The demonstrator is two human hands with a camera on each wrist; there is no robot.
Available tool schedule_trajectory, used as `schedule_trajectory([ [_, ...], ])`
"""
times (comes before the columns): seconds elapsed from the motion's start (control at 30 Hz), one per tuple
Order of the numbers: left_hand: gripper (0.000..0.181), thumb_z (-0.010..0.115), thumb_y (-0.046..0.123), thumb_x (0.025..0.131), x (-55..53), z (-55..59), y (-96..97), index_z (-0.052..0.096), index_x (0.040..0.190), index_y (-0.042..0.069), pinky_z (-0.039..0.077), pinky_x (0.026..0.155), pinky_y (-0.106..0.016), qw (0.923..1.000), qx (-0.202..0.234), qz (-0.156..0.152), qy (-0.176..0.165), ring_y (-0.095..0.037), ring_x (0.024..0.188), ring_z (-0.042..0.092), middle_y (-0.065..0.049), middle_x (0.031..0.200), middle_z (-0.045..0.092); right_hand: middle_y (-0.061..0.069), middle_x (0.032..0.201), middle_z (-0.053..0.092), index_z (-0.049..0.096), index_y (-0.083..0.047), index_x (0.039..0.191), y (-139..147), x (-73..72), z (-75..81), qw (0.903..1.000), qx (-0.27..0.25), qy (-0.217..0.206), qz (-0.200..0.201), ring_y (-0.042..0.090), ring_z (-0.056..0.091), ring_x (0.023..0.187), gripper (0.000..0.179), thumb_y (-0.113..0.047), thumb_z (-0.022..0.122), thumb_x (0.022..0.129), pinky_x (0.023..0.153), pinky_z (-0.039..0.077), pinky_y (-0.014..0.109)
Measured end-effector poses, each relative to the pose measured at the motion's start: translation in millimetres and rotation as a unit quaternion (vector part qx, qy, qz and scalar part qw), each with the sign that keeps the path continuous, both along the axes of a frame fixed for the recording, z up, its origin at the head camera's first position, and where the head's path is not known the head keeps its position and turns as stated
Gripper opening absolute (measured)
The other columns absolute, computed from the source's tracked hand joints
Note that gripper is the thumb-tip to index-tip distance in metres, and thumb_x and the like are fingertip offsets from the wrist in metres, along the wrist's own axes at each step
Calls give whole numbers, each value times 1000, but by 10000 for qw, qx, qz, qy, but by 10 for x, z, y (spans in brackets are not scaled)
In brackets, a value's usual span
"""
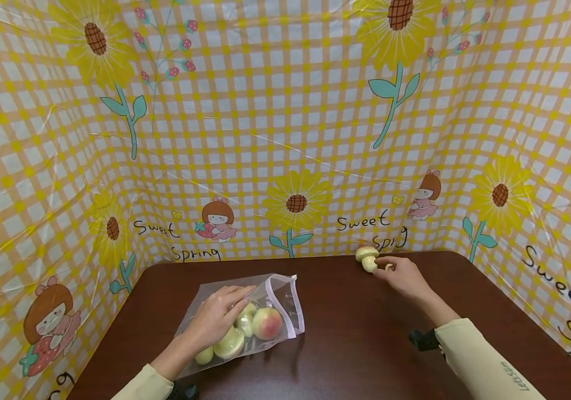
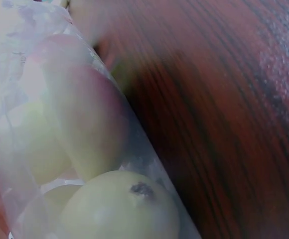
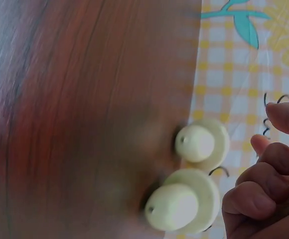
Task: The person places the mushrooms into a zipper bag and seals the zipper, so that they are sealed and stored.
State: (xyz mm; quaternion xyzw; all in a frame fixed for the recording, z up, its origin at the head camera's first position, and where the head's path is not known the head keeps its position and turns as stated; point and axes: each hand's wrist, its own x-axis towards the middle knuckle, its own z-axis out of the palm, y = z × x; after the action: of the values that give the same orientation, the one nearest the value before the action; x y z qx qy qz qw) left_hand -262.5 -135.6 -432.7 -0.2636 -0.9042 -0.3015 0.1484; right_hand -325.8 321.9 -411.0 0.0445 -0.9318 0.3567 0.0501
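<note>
My left hand [image 1: 220, 311] rests on top of a clear zip bag [image 1: 277, 284] on the dark table, fingers stretched over the plastic. Inside the bag lie a red-and-yellow peach [image 1: 267, 324], a pale mushroom [image 1: 246, 323] and other pale green, rounded pieces [image 1: 229, 343]. One pale green piece [image 2: 119, 209] shows a dark spot in the left wrist view. At the table's back edge, my right hand [image 1: 405, 279] reaches over two cream mushrooms [image 1: 367, 255]. The right wrist view shows the nearer mushroom [image 3: 172, 206] and farther mushroom [image 3: 199, 144], with bent fingers [image 3: 254, 199] beside them, thumb and forefinger apart.
The brown table [image 1: 345, 344] has rounded back corners. A yellow checked sheet [image 1: 285, 139] with sunflowers and lettering hangs behind and on both sides, reaching down to the table's back edge. The bag's white zip edge [image 1: 281, 308] faces right, its mouth parted.
</note>
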Motion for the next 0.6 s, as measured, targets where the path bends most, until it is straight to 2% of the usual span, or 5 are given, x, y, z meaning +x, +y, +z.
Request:
schedule_trajectory([
  [0.17,35,55,32,104,-3,-3,-1,62,139,32,49,100,-54,10000,7,-16,-38,-23,125,61,4,130,67,-3,57,44,54,3,140,137,-34,-35,9998,-69,-12,-161,14,39,51,56,-32,64,98,52,36,31],
  [0.3,34,55,32,104,-2,-9,0,63,138,31,50,99,-53,10000,-5,-31,-28,-22,123,62,6,129,68,-1,60,52,50,3,143,213,-53,-64,9995,-109,-66,-273,16,45,53,61,-34,64,96,54,39,32],
  [0.43,34,56,31,104,1,-11,4,65,136,30,51,98,-52,10000,11,-28,-11,-22,121,63,6,128,68,20,90,69,48,5,144,281,-63,-93,9990,46,-55,-449,28,61,74,67,-37,66,95,65,49,38],
  [0.53,33,57,31,104,5,-9,5,65,135,31,51,96,-52,10000,17,25,-1,-21,120,64,8,127,69,32,128,61,46,8,145,333,-69,-117,9980,196,-25,-593,44,61,106,73,-41,66,95,82,52,50],
  [0.6,33,57,32,104,6,-8,5,65,135,32,52,95,-52,10000,14,60,3,-21,120,64,8,127,69,35,140,51,45,9,145,367,-75,-131,9974,251,-33,-676,51,54,119,74,-43,66,95,91,49,57],
])
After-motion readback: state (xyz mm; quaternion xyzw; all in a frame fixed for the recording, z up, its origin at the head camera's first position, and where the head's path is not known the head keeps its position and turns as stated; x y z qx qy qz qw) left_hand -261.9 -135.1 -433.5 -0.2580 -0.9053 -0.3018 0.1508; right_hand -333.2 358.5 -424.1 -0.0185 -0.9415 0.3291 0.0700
